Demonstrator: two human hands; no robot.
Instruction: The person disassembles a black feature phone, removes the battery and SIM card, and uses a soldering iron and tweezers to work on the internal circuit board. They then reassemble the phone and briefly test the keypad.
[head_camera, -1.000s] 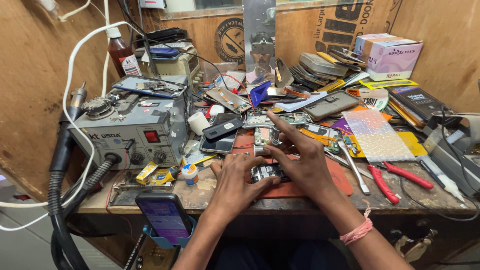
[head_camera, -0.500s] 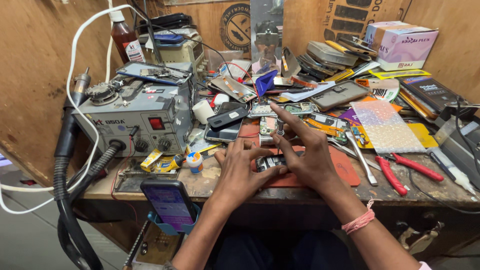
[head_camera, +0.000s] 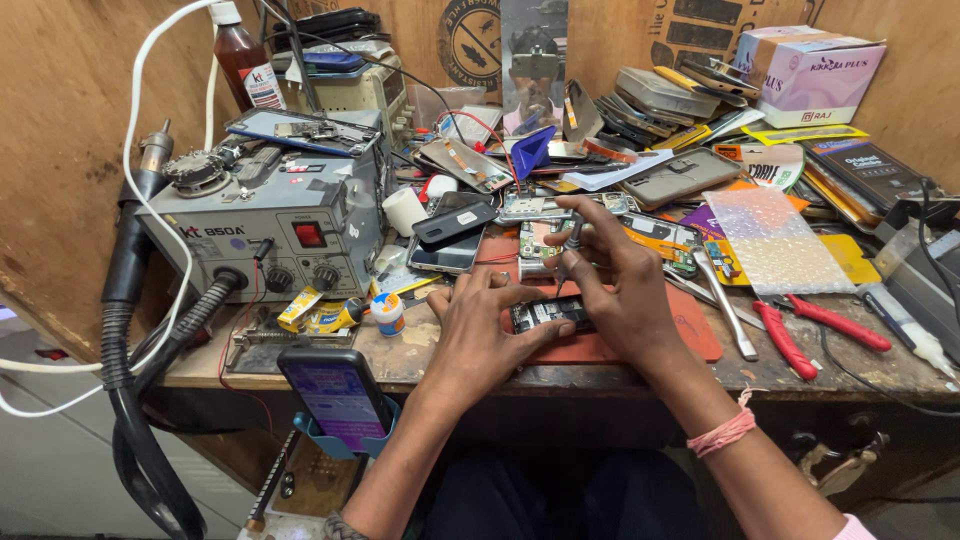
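At the near middle of the cluttered tabletop (head_camera: 860, 362), on a red-brown work mat (head_camera: 690, 335), lies a small opened phone (head_camera: 548, 313) with its dark insides facing up. The left hand (head_camera: 478, 330) presses flat on it from 8 o'clock, thumb along the lower edge, pinning it rather than closing around it. The right hand (head_camera: 612, 275) comes in from 3 o'clock with its grip pinched narrow on a slim screwdriver (head_camera: 570, 248) held upright, the tip down at the phone's top edge.

The back cover already looks off and the board is exposed, so opening seems done; the work at the screws appears to be in the middle, with the phone unassembled. Red-handled pliers (head_camera: 828, 328) lie at 3 o'clock, a grey hot-air station (head_camera: 262, 230) at 10 o'clock, and a lit phone in a blue holder (head_camera: 336, 400) at 7 o'clock.
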